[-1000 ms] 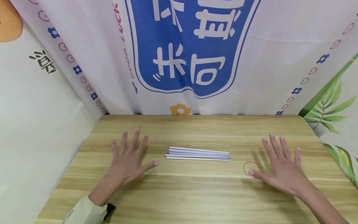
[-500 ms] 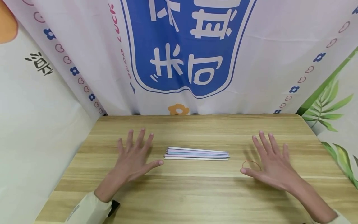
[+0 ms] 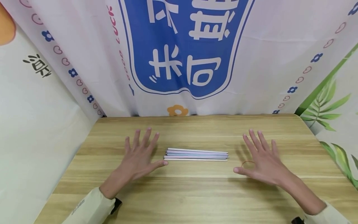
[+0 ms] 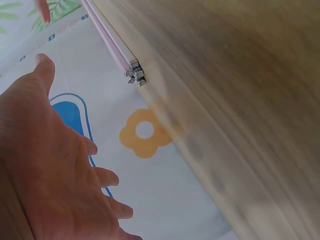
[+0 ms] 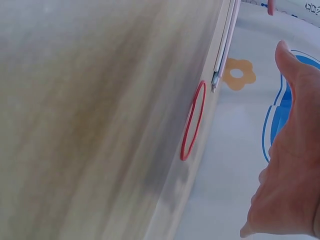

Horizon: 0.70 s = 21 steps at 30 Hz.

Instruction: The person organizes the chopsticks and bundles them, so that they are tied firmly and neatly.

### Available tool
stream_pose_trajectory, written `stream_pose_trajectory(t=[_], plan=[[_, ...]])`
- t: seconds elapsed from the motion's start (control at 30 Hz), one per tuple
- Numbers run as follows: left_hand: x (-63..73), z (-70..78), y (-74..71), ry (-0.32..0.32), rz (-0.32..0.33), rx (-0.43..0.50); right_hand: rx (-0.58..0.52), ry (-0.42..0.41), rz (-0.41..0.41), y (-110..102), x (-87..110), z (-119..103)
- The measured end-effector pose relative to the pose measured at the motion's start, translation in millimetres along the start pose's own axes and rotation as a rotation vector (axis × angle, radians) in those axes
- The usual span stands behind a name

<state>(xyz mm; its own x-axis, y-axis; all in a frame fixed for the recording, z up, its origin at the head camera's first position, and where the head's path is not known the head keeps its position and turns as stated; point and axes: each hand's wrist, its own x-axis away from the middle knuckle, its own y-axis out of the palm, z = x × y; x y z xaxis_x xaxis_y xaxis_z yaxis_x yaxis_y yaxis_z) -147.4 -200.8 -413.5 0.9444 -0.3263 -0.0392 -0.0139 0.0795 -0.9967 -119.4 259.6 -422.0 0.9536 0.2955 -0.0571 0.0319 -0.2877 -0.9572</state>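
A bundle of thin pastel sticks (image 3: 195, 154), white, pink and bluish, lies lengthwise on the wooden table (image 3: 184, 199). Their silvery ends (image 4: 135, 75) show in the left wrist view. Left of the bundle my left hand (image 3: 138, 160) hovers palm down with fingers spread, its thumb tip close to the sticks' left end. On the other side my right hand (image 3: 264, 165) also hovers with spread fingers. A thin red rubber band (image 5: 185, 156) lies on the table under the right thumb and index side, partly hidden by that hand in the head view. Both hands hold nothing.
A printed cloth (image 3: 263, 77) with a blue emblem hangs behind the table's far edge. Pale wall coverings stand at left and right, the right one with green leaves (image 3: 321, 109). Both wrists carry dark devices below light sleeves (image 3: 92, 205).
Both hands have moved inward toward the sticks, the left one rightward and the right one leftward, now covering more of the rubber band. The sticks stay in place on the table.
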Motion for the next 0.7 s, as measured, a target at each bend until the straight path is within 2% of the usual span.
stream_pose_trajectory(t=[0.13, 0.47, 0.7], plan=[[-3.4, 3.0, 2.7, 0.019, -0.007, 0.010, -0.013, -0.026, -0.002, 2.4, -3.0, -3.0], [-12.8, 10.7, 9.9, 0.096, -0.052, 0.103, -0.055, -0.093, -0.004, 12.1, -10.7, -7.7], [-18.9, 17.6, 11.6, 0.157, -0.051, 0.154, -0.092, -0.133, -0.007, 18.6, -16.3, -11.6]])
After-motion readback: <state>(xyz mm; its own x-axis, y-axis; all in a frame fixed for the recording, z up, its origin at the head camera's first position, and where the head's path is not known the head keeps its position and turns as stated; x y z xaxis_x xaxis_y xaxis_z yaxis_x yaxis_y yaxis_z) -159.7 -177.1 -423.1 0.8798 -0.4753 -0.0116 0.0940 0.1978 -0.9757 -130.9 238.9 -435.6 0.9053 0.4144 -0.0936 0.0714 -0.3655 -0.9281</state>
